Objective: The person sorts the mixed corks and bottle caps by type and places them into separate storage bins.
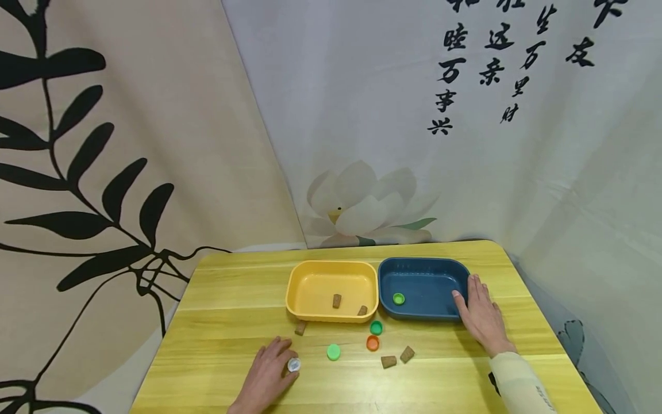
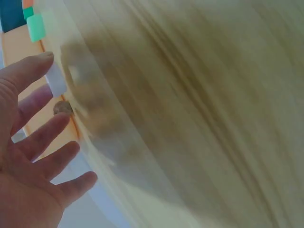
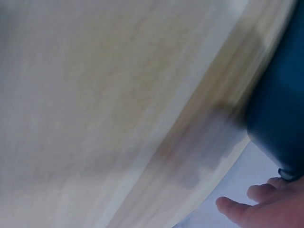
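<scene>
My left hand (image 1: 268, 372) is low over the table, thumb and index finger pinching a small whitish bottle cap (image 1: 293, 364) from two sides. In the left wrist view the cap (image 2: 57, 80) shows between thumb and index finger, with the other fingers spread. On the right, my right hand (image 1: 484, 318) rests against the right end of a dark blue tray (image 1: 429, 309), fingers fairly straight along its outside and thumb at its rim. A bright green cap (image 1: 399, 299) lies inside that tray. Only a few of the right hand's fingers (image 3: 237, 210) show in the right wrist view.
A yellow tray (image 1: 310, 284) with two brown pieces (image 1: 337, 301) stands left of the blue one. In front lie a light green cap (image 1: 333, 352), a darker green cap (image 1: 376, 328), an orange cap (image 1: 372, 343) and more brown pieces (image 1: 388, 361). Fabric hangs behind the table.
</scene>
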`<state>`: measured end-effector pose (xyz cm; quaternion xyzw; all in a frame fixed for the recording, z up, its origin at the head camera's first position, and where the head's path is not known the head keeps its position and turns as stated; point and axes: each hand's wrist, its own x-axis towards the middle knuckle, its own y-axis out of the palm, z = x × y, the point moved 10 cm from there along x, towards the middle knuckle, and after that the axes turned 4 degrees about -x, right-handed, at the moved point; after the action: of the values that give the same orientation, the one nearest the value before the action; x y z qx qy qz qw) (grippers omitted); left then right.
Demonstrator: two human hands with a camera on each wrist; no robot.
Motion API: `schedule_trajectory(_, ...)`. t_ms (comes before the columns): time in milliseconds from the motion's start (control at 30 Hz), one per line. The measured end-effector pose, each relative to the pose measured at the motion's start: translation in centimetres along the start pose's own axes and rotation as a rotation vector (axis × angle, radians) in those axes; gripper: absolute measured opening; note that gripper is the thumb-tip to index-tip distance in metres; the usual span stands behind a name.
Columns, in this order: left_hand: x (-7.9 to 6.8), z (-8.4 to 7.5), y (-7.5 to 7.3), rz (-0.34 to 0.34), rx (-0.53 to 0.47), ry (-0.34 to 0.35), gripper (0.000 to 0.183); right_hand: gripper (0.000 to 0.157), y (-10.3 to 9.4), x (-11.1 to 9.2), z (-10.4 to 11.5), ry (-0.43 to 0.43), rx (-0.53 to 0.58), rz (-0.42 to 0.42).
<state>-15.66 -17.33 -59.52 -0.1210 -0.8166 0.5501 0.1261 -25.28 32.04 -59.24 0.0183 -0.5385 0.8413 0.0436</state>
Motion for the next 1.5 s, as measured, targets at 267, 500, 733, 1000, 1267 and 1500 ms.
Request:
schedule_trajectory(267,0.9,-3.2,-1.8,-0.113,-0.023,0.125,0.031,0.079,0.1,0.1,-0.1,0.002,0.006,0.002)
schedule_trajectory(500,3.2,-8.0,-3.8,-0.223,-0.055,0.237,0.032,0.079,0.2,0.0,-0.3,0.003,0.009,-0.001)
schedule_trajectory(733,6.2,-12.2,-4.3,-0.225,-0.065,0.261,0.029,0.079,0.1,0.0,-0.3,-0.001,0.012,-0.012)
schedule_trajectory(1000,9.4,-16.0,-3.7,-0.228,-0.116,0.302,0.030,0.079,0.1,0.0,-0.4,0.003,0.015,-0.011)
schedule_trajectory(1267,13.9,-18.8,-1.3,-0.189,-0.103,0.279,0.033,0.080,0.2,0.1,-0.3,0.001,0.014,-0.001)
schedule_trajectory(1500,17.8,-20.8,1.3,-0.154,-0.059,0.270,0.036,0.080,0.3,0.1,-0.3,0.000,0.005,-0.001)
